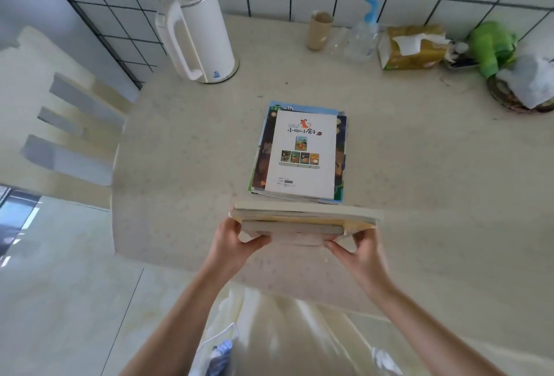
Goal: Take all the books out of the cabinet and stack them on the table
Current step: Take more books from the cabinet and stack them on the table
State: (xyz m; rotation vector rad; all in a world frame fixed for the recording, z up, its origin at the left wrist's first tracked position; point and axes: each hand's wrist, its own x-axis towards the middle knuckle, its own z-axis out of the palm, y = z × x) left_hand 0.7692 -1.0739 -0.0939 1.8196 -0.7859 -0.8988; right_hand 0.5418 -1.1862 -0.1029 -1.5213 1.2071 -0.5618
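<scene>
Bundle of books (305, 219) held level above the near rim of the counter (186, 141), just short of the stack of picture books (301, 153) at its middle. Left hand (232, 239) and right hand (361, 248) at the bundle's near corners, fingers curled under, thumbs along the bottom edge. Bare surface either side of the stack. Behind, well apart: white kettle (195, 27), paper cup (319, 30), pump bottle (364, 33), tissue pack (412, 47) along the tiled wall. Chair back (66, 135) past the left rim.
</scene>
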